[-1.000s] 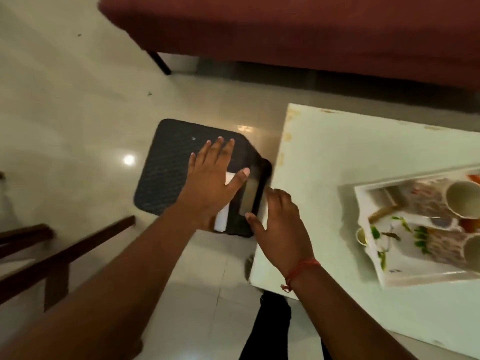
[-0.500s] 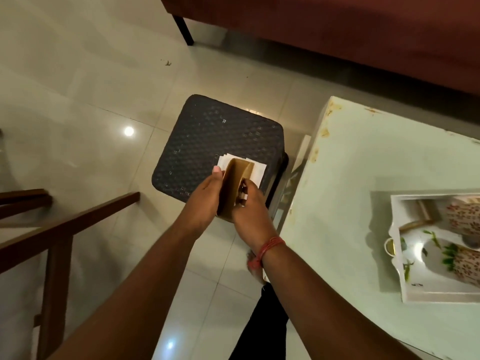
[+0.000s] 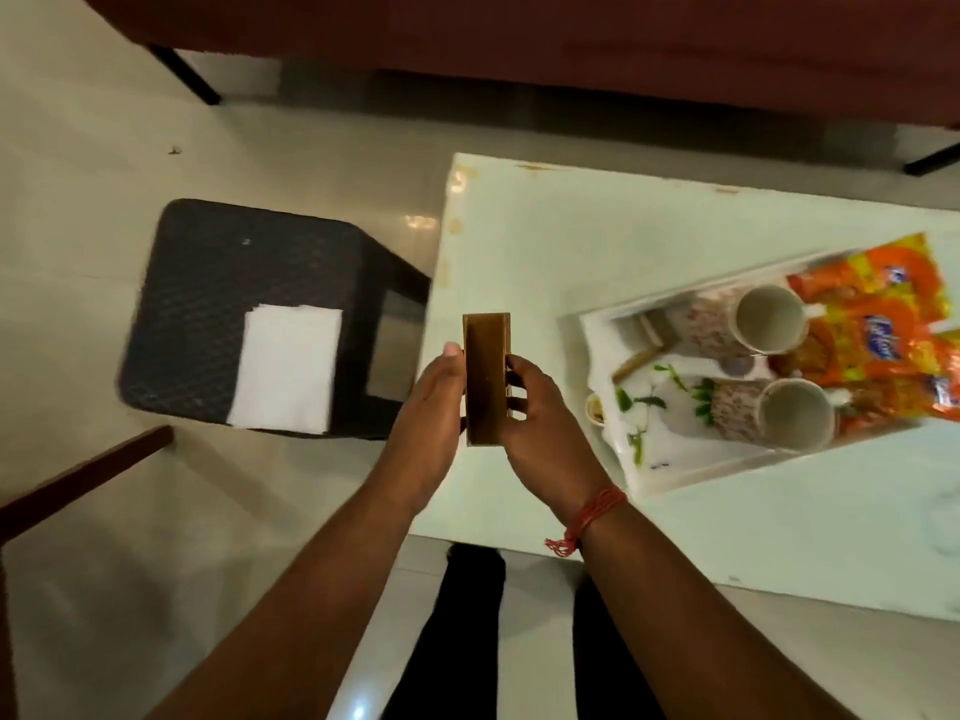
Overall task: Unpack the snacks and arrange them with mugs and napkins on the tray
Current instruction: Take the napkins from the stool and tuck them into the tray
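I hold a brown wooden napkin holder (image 3: 485, 376) upright between both hands over the left edge of the white table (image 3: 545, 241). My left hand (image 3: 428, 407) presses its left face and my right hand (image 3: 535, 423) grips its right side. A stack of white napkins (image 3: 288, 368) lies on the black stool (image 3: 208, 283) to the left. The white tray (image 3: 675, 475) on the table carries two patterned mugs (image 3: 748, 322) (image 3: 779, 415) and orange snack packets (image 3: 878, 324).
A dark red sofa (image 3: 571, 39) runs along the top, its legs on the tiled floor. A brown wooden chair frame (image 3: 78, 475) juts in at the lower left. My dark trouser legs (image 3: 467, 641) stand by the table's near edge.
Both hands lifted the napkin holder off the stool and carried it right, to the table edge. The napkins stayed behind on the stool. The view swung right, showing the tray fully.
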Demonstrator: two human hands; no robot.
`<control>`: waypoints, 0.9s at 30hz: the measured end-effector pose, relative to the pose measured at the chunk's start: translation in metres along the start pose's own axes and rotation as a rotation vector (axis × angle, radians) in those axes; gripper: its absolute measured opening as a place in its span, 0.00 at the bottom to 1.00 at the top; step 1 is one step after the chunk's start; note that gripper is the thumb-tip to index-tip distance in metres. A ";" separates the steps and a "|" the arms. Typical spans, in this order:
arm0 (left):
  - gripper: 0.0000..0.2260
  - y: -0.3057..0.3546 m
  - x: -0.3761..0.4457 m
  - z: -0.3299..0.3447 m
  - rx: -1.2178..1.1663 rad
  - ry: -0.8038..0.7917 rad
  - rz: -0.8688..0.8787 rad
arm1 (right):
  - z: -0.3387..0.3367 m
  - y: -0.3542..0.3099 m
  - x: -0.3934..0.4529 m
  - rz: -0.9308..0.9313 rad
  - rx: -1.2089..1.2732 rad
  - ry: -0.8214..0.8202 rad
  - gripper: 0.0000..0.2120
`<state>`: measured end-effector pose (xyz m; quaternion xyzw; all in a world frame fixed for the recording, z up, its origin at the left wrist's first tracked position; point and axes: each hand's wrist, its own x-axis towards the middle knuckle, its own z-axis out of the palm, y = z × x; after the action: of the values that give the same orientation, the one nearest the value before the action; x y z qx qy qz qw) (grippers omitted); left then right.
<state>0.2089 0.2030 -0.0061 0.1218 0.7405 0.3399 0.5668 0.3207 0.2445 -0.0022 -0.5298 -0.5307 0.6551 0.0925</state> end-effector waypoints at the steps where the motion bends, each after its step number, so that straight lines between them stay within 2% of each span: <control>1: 0.25 0.000 -0.002 0.019 -0.014 -0.018 0.014 | -0.019 0.006 -0.005 0.014 0.002 0.016 0.20; 5: 0.17 0.000 -0.016 0.108 -0.067 -0.094 0.021 | -0.101 0.037 -0.027 0.069 -0.025 0.076 0.21; 10: 0.14 0.000 -0.026 0.186 -0.094 -0.098 -0.022 | -0.164 0.070 -0.035 0.093 -0.038 0.096 0.11; 13: 0.15 -0.001 -0.028 0.215 -0.130 -0.059 -0.058 | -0.183 0.088 -0.029 0.076 -0.055 0.088 0.10; 18: 0.17 -0.003 -0.022 0.243 -0.201 0.016 -0.130 | -0.196 0.109 -0.014 0.054 -0.117 0.037 0.13; 27: 0.17 -0.009 -0.013 0.250 -0.243 0.083 -0.135 | -0.185 0.129 0.011 0.128 -0.171 -0.017 0.19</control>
<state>0.4459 0.2803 -0.0341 -0.0120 0.7234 0.3927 0.5677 0.5196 0.3086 -0.0878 -0.5629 -0.5505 0.6166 0.0004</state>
